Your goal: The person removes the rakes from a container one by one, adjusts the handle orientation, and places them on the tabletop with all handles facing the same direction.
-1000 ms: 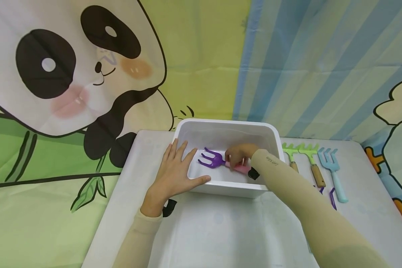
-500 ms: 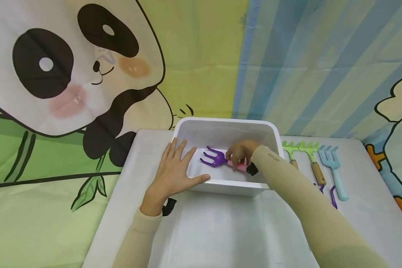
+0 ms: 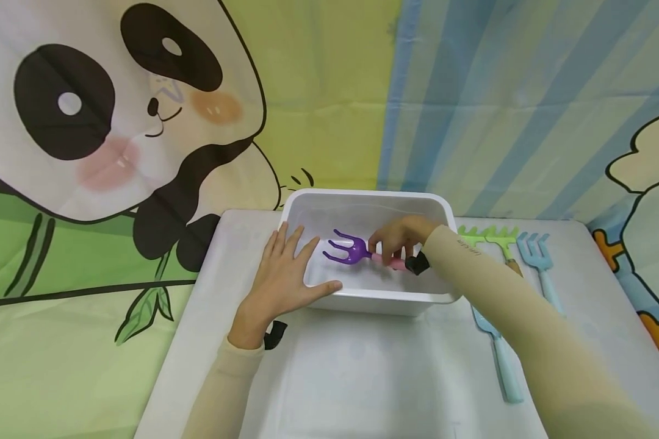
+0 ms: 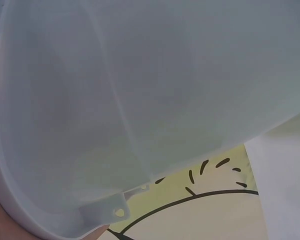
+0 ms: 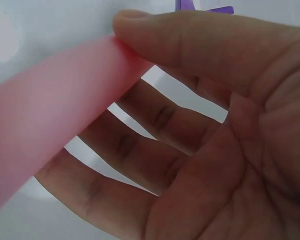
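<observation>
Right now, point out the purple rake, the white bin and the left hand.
purple rake (image 3: 347, 251), head view, on its purple tines.
white bin (image 3: 362, 197), head view, on its far rim.
left hand (image 3: 277, 283), head view, on the back of the hand.

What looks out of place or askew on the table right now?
Nothing spilled or damaged. The only oddity: one light blue plastic tool lies apart from the row of green and blue rakes, partly under the right sleeve. The right hand holds the purple rake with the pink handle inside the white plastic bin, which the left hand steadies.
</observation>
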Motion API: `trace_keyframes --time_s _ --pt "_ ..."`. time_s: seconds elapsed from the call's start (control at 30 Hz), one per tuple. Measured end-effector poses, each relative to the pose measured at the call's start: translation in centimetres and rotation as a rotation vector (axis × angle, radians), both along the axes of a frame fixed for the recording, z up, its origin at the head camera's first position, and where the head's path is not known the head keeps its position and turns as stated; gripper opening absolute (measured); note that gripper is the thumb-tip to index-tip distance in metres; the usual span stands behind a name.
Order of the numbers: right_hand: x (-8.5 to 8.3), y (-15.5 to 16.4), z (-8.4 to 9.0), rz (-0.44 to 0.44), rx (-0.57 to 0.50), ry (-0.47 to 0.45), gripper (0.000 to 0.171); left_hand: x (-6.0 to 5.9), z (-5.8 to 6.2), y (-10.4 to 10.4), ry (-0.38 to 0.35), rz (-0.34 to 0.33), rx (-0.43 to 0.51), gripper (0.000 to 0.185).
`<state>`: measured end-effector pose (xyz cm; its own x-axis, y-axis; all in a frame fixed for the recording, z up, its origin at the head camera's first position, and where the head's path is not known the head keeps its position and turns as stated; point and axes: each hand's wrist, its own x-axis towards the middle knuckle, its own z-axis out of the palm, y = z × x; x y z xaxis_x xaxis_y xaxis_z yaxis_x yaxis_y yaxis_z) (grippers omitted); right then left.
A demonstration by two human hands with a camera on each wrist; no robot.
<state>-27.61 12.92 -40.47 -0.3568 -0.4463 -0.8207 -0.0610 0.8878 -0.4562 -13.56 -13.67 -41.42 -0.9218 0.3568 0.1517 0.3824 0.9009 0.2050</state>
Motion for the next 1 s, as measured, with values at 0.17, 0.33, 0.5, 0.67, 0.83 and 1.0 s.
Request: trace_keyframes --time_s 0.17,0.33,0.5,0.67,0.83,1.0 --pt "0.4 0.5 1.6 -0.027 -0.039 0.036 0.04 0.0 0.0 -0.1 0.007 -0.002 0.001 0.108" --pt "0.9 1.3 3.2 -0.051 -0.064 0.058 0.038 0.0 0.0 -0.1 0.018 -0.002 0.002 0.106" --pt "1.4 2.6 5.5 -0.021 -0.107 0.094 0.039 0.0 0.0 -0.1 0.007 -0.003 0.003 0.108" --pt "1.9 4.5 8.2 -0.007 -0.162 0.126 0.042 -0.1 -0.1 -0.1 0.01 -0.001 0.001 0.109" --pt "3.1 6.4 10.4 -0.038 -0.22 0.154 0.044 -0.1 -0.2 -0.2 0.007 -0.009 0.009 0.108" --pt "4.7 8.4 11.2 -0.082 -0.24 0.226 0.044 0.0 -0.1 -0.2 0.007 -0.017 0.025 0.106"
